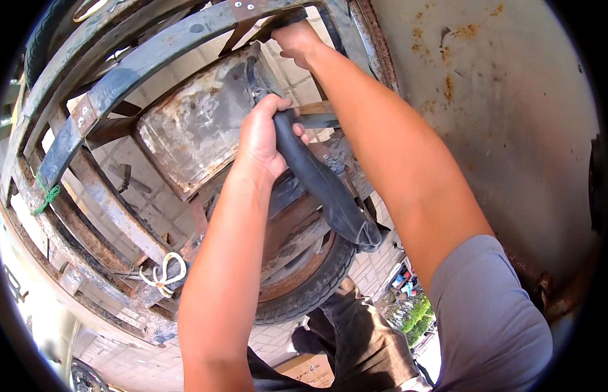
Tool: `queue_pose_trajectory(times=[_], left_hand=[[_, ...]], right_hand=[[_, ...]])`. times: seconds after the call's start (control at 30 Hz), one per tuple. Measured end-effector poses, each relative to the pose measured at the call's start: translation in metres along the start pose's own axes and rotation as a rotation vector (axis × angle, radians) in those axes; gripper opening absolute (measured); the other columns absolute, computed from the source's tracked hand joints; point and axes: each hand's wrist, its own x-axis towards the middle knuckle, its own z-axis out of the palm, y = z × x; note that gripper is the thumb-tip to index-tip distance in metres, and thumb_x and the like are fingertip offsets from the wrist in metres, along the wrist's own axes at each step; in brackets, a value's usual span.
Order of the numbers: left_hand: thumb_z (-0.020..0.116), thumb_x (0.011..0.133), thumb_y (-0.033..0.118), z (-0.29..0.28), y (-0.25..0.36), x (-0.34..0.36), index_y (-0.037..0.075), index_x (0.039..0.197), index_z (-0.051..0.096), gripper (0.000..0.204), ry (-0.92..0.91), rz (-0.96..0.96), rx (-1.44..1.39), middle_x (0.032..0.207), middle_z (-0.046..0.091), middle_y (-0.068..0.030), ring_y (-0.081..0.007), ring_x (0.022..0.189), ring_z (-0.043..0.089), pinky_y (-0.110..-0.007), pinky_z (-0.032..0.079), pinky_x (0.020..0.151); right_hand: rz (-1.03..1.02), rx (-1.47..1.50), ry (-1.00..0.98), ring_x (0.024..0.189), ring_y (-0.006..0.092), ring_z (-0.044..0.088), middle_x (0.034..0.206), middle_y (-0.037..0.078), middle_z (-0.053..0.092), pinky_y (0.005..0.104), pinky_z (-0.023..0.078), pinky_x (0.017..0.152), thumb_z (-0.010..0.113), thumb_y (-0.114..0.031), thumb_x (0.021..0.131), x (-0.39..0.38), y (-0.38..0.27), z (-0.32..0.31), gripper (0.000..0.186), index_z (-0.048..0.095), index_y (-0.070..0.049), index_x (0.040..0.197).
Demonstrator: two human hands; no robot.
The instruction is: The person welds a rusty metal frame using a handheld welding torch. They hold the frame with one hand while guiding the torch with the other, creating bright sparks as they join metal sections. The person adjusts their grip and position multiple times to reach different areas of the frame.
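Black rubber tube (323, 186): long axis runs diagonally, upper centre to lower right. Left hand (261, 140) clamped round its upper end. Right hand (297, 42) well apart above, gripping rusty frame (154, 49).

Bare forearms, a short grey sleeve (493, 313), dark brown trousers (363, 340).

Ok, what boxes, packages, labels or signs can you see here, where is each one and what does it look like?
Cardboard box: bottom edge, below the tyre; flat brown top with small dark print.
Colourful packages: lower right, beside green plants; small, blurred, red and blue.
No signs or screens.
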Motion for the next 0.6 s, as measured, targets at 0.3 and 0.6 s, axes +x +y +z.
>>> queue_pose_trajectory(times=[0.3, 0.6], left_hand=[[0.056, 0.08, 0.018, -0.012, 0.023, 0.039, 0.0, 0.096, 0.05, 0.025, -0.085, 0.015, -0.029, 0.077, 0.053, -0.0046, -0.0092, 0.051, 0.046, -0.025, 0.046, 0.048], [0.054, 0.082, 0.018, -0.029, 0.018, 0.047, -0.001, 0.099, 0.049, 0.026, -0.143, -0.004, -0.141, 0.078, 0.052, -0.0043, -0.0084, 0.052, 0.045, -0.024, 0.045, 0.049]], right_hand=[[0.143, -0.025, -0.065, 0.093, 0.0204, 0.055, 0.109, 0.003, 0.059, 0.0396, 0.052, 0.07, 0.058, -0.011, 0.083, 0.01, 0.002, -0.004, 0.032, 0.057, -0.009, 0.115], [0.106, -0.05, -0.074, 0.095, 0.0198, 0.055, 0.109, 0.002, 0.06, 0.0401, 0.052, 0.071, 0.057, -0.01, 0.083, 0.006, 0.0, -0.004, 0.033, 0.057, -0.011, 0.116]])
